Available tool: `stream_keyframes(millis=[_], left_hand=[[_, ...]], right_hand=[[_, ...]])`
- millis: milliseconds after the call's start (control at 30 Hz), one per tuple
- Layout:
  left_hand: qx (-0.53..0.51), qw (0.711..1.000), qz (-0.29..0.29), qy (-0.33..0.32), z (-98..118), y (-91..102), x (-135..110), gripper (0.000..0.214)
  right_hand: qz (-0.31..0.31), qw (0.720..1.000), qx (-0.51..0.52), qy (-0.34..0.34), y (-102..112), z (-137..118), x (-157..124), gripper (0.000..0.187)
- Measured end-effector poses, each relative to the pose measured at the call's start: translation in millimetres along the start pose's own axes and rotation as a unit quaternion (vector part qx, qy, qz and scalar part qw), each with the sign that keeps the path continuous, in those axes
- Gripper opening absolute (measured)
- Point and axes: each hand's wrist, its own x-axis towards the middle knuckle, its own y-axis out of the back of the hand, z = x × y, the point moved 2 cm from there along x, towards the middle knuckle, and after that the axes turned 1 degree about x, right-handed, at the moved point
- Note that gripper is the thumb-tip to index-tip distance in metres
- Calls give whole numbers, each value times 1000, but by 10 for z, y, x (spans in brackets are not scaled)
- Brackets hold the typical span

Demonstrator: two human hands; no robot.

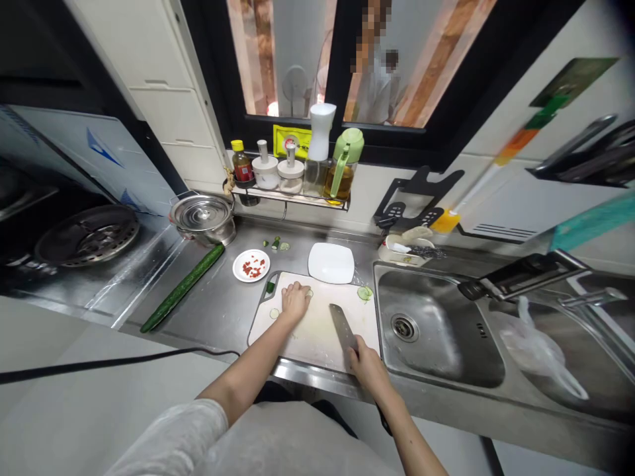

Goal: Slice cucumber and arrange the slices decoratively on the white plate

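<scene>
My left hand (296,301) is at the upper middle of the white cutting board (317,340), fingers curled round a piece of cucumber (310,293) that is mostly hidden. My right hand (367,365) grips a kitchen knife (342,326), its broad blade over the board's right part, apart from the cucumber piece. Several thin cucumber slices (364,293) lie at the board's top right corner. One single slice (274,313) is left of my left hand, and a dark green cucumber end (270,287) rests by the board's handle.
Behind the board stand a white square plate (331,263) and a round plate (244,274) with chopped red bits. A whole cucumber (183,287) lies left, near a lidded steel pot (204,218). The sink (446,330) adjoins on the right. Seasonings fill a wall rack (292,194).
</scene>
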Motion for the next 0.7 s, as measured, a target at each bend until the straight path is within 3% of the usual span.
stream_keyframes(millis=[133, 533, 700], left_hand=[[15, 1000, -3, -26, 23, -12, 20, 28], [-38, 999, 30, -5, -32, 73, -107, 19], [-98, 994, -27, 29, -105, 137, -263, 16]], right_hand=[[1, 1000, 0, -6, -1, -12, -42, 30], [-15, 1000, -4, -13, -45, -64, -71, 34], [-22, 1000, -11, -19, -27, -175, -77, 33]])
